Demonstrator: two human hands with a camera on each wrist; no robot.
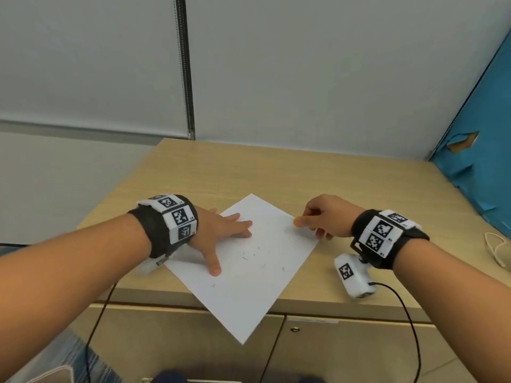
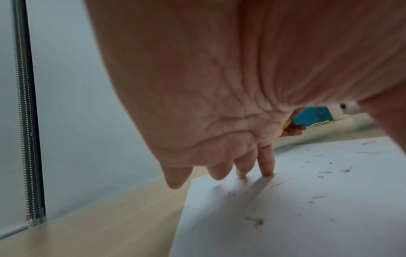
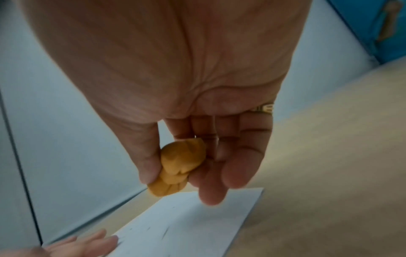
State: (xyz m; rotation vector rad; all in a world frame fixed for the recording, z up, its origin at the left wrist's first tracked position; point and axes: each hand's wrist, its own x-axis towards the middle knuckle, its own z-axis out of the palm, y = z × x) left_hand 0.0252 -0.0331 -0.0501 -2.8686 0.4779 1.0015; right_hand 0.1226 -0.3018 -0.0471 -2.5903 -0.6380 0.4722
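A white sheet of paper (image 1: 249, 261) with scattered dark scribble marks lies turned like a diamond on the wooden tabletop (image 1: 318, 175), its near corner hanging over the front edge. My left hand (image 1: 221, 230) lies flat on the sheet's left part, fingers straight and spread, fingertips (image 2: 266, 171) pressing the paper (image 2: 307, 208). My right hand (image 1: 318, 219) hovers just over the sheet's right corner and pinches a small orange-yellow lump (image 3: 178, 167), like kneaded putty, between thumb and fingers. The lump (image 1: 298, 221) shows at the fingertips in the head view. The paper (image 3: 186, 226) lies below it.
A blue board (image 1: 481, 150) with torn patches leans at the right. A white cord loop (image 1: 495, 247) lies at the table's right edge. Grey wall panels with a dark vertical strip (image 1: 186, 78) stand behind. Cabinet doors (image 1: 318, 349) are below the front edge.
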